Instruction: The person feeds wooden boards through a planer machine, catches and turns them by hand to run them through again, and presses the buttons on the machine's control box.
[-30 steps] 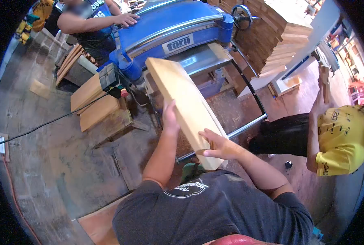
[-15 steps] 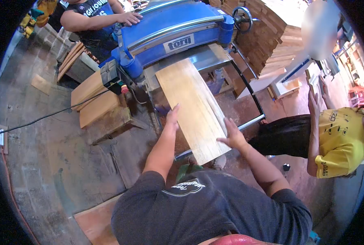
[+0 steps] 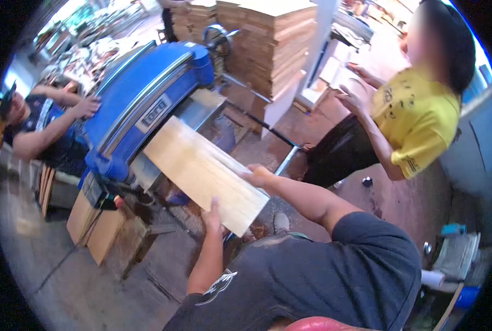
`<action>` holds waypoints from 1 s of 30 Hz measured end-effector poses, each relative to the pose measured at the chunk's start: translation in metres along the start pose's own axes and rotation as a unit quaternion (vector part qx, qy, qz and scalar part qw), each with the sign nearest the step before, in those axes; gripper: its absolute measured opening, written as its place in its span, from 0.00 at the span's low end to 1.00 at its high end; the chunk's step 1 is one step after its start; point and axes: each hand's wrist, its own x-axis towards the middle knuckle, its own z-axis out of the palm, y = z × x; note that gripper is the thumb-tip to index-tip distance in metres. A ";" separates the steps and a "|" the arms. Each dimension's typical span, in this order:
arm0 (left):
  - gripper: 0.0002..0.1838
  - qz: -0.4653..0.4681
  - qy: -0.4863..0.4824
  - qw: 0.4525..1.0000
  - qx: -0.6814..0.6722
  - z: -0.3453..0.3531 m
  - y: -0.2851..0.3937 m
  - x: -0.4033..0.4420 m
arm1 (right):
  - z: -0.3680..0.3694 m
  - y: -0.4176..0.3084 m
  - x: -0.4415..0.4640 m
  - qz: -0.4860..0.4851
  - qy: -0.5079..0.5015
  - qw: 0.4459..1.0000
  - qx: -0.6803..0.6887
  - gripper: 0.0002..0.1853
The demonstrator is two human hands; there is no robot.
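A long, pale wooden board (image 3: pixel 204 174) slopes from in front of my body to the front opening of a blue thickness planer (image 3: pixel 138 102). Its far end rests on the machine's metal bed (image 3: pixel 204 113). Near the lower end, my left hand (image 3: pixel 213 218) grips the left edge, thumb on top and the other fingers hidden underneath. My right hand (image 3: pixel 258 176) holds the opposite edge, its fingers partly out of sight.
A co-worker in a dark shirt (image 3: pixel 50 129) has a hand on the planer's far left. To the right stands another person in a yellow shirt (image 3: pixel 417 113). A tall lumber stack (image 3: pixel 262 49) rises behind; more boards (image 3: pixel 108 234) lean at lower left.
My view has swung to the right, so the planer appears farther left and tilted. Both hands still hold the board. The person in yellow is now more upright in view.
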 end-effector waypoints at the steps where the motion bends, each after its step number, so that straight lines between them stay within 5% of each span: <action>1: 0.26 0.018 0.002 1.000 0.010 0.002 0.009 0.009 | -0.012 -0.002 0.003 0.005 0.008 1.000 0.003 0.34; 5: 0.28 0.025 0.058 0.997 0.046 0.010 0.040 0.018 | -0.027 -0.003 0.024 -0.043 -0.161 0.985 -0.051 0.32; 6: 0.29 0.012 0.076 0.992 0.102 0.013 0.054 0.016 | -0.016 0.022 0.036 -0.042 -0.196 0.979 0.032 0.33; 9: 0.28 0.045 0.106 0.993 0.038 0.012 0.044 0.053 | -0.005 0.025 0.053 -0.018 -0.058 0.995 -0.074 0.37; 15: 0.30 0.041 0.099 0.993 0.054 0.000 0.065 0.111 | 0.015 0.007 0.110 -0.031 -0.009 0.996 -0.083 0.40; 16: 0.31 0.019 0.093 0.995 0.023 0.000 0.067 0.121 | 0.007 -0.018 0.106 0.018 -0.021 0.987 -0.159 0.40; 21: 0.23 -0.005 0.057 0.998 0.013 0.009 0.089 0.117 | 0.007 -0.028 0.109 -0.023 -0.028 0.993 -0.110 0.44; 30: 0.35 0.000 0.065 0.989 0.133 -0.008 0.103 0.139 | 0.019 -0.045 0.122 -0.058 -0.026 0.991 -0.119 0.46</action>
